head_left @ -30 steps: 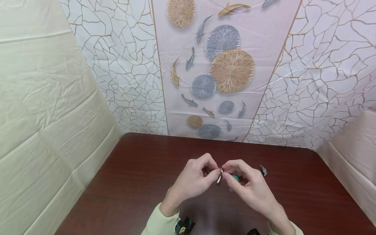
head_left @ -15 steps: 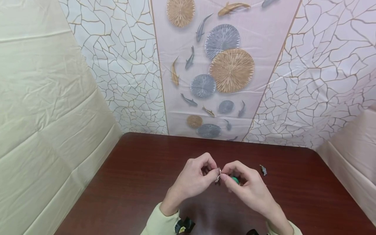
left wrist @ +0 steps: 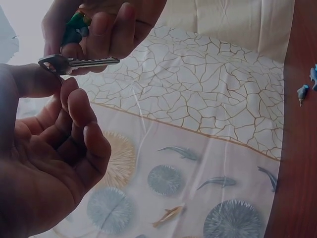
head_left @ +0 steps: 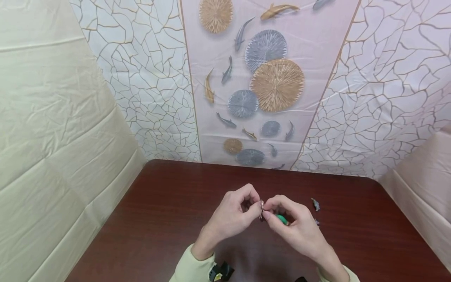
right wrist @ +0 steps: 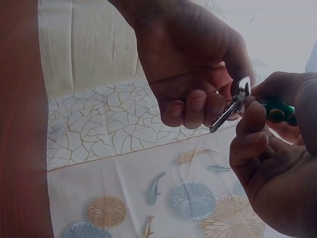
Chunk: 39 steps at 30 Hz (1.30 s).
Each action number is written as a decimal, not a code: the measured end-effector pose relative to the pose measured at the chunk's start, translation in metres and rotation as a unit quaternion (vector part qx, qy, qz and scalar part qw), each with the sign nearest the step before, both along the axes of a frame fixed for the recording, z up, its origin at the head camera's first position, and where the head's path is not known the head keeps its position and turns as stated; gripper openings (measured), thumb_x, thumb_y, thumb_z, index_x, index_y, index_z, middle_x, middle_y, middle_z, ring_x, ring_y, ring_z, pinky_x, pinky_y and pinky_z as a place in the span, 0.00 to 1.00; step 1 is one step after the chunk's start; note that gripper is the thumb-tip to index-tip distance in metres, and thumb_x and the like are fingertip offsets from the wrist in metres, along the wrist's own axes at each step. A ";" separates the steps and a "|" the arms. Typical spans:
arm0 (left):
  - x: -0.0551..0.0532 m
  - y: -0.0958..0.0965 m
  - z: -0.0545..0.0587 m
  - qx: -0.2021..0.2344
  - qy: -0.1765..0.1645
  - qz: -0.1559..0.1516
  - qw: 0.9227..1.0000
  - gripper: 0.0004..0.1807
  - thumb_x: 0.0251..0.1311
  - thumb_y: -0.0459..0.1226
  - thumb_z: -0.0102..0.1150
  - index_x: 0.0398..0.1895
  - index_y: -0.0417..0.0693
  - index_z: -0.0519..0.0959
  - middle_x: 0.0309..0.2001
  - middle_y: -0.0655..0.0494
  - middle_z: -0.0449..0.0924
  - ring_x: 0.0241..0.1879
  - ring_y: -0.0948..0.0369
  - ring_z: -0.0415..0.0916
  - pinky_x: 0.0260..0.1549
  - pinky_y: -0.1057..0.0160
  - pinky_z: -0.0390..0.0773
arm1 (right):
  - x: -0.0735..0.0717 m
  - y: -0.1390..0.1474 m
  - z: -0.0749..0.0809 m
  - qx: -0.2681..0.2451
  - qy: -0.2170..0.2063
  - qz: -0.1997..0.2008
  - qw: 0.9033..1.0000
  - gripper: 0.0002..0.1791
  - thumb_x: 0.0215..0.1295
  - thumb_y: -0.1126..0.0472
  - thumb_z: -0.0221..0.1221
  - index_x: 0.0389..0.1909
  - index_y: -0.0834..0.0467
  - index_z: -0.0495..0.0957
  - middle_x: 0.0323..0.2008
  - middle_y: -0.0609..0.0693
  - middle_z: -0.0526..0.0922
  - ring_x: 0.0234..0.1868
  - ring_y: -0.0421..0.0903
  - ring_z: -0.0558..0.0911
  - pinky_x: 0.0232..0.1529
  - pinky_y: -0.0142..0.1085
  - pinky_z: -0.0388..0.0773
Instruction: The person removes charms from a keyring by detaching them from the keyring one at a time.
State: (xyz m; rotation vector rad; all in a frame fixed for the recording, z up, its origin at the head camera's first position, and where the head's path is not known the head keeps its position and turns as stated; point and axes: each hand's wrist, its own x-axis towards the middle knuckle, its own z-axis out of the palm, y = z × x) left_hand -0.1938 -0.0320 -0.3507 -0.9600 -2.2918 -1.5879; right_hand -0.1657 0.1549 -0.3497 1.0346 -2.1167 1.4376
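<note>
In the head view my left hand [head_left: 237, 213] and right hand [head_left: 298, 223] meet fingertip to fingertip above the table. The left thumb and fingertips pinch a silver key [left wrist: 91, 62] by its head, where a metal ring [left wrist: 51, 64] shows; the blade sticks out past the fingers. My right hand holds a small green charm [right wrist: 280, 111] with a touch of orange, partly hidden by its fingers. The right thumb and forefinger tips are right at the key's head. Whether the charm is joined to the ring cannot be made out.
Beyond the right hand, a small blue-grey figure [head_left: 315, 204] lies on the dark red-brown table [head_left: 169, 219]. Another small piece [head_left: 316, 222] sits partly behind that hand. Patterned cloth [head_left: 246, 129] hangs at the table's back edge.
The right hand has shifted slightly left and down, and more of the green charm shows. The key has turned between the fingertips. A second small piece has come into view beside the right hand.
</note>
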 end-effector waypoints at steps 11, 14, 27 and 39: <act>0.001 -0.002 0.001 0.021 0.006 -0.037 0.999 0.06 0.60 0.29 0.56 0.34 0.51 0.73 0.27 0.58 0.80 0.23 0.71 0.73 0.23 0.69 0.76 | -0.006 -0.003 -0.007 -0.036 0.063 0.044 0.996 0.20 0.49 0.85 0.60 0.37 0.58 0.76 0.28 0.46 0.74 0.26 0.36 0.72 0.23 0.27 0.68; 0.000 -0.001 0.000 0.026 0.033 -0.051 0.998 0.08 0.60 0.28 0.57 0.36 0.50 0.73 0.28 0.58 0.80 0.26 0.73 0.75 0.27 0.69 0.78 | -0.006 -0.002 -0.007 -0.045 0.064 0.052 0.996 0.18 0.50 0.84 0.61 0.35 0.60 0.76 0.27 0.47 0.74 0.26 0.36 0.72 0.22 0.27 0.68; -0.005 0.002 0.001 0.050 0.292 -0.045 0.954 0.10 0.57 0.24 0.59 0.36 0.47 0.78 0.35 0.57 0.79 0.37 0.66 0.77 0.40 0.73 0.79 | -0.003 0.004 -0.001 -0.080 0.052 0.068 0.993 0.20 0.47 0.87 0.59 0.35 0.61 0.77 0.28 0.49 0.75 0.26 0.38 0.73 0.23 0.29 0.69; -0.003 0.000 0.007 0.052 0.383 -0.011 0.922 0.12 0.48 0.22 0.61 0.32 0.46 0.81 0.29 0.58 0.81 0.31 0.68 0.78 0.37 0.78 0.77 | -0.001 0.004 0.001 -0.099 0.024 0.115 0.988 0.20 0.50 0.88 0.56 0.37 0.63 0.76 0.26 0.49 0.74 0.21 0.38 0.71 0.18 0.28 0.70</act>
